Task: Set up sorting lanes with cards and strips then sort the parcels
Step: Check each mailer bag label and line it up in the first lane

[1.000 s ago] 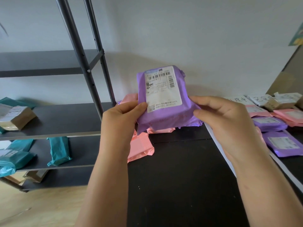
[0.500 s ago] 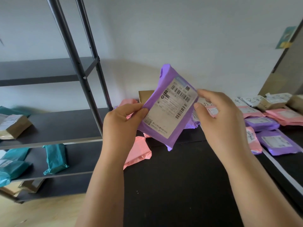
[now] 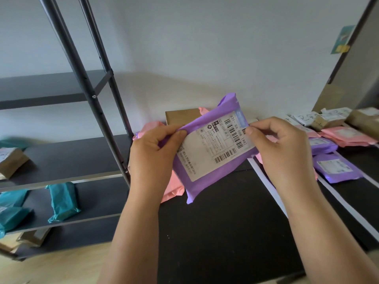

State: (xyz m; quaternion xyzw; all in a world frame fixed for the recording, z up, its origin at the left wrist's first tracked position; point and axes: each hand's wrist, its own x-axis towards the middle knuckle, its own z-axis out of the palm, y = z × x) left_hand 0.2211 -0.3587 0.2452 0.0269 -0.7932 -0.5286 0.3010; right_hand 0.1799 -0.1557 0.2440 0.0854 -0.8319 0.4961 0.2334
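Observation:
I hold a purple parcel (image 3: pixel 211 152) with a white shipping label above the black table (image 3: pixel 225 232), label turned toward me and tilted. My left hand (image 3: pixel 152 158) pinches its left edge and my right hand (image 3: pixel 281 148) pinches its right edge. Under it lie pink parcels (image 3: pixel 174 189) and a brown box (image 3: pixel 180 116). White strips (image 3: pixel 268 187) mark lanes on the table. Right of the strips lie sorted purple parcels (image 3: pixel 336 168), pink parcels (image 3: pixel 346 136) and white cards (image 3: pixel 305 117) with handwriting.
A dark metal shelf rack (image 3: pixel 86 78) stands at the left, holding teal parcels (image 3: pixel 62 200) and a brown parcel (image 3: pixel 11 160). Brown boxes (image 3: pixel 363 119) sit at the far right by the wall. Wooden floor shows below the rack.
Both hands have turned the purple parcel clockwise, from upright to slanted with the label lying sideways, and lowered it slightly. The view has shifted right, showing more of the sorted lanes.

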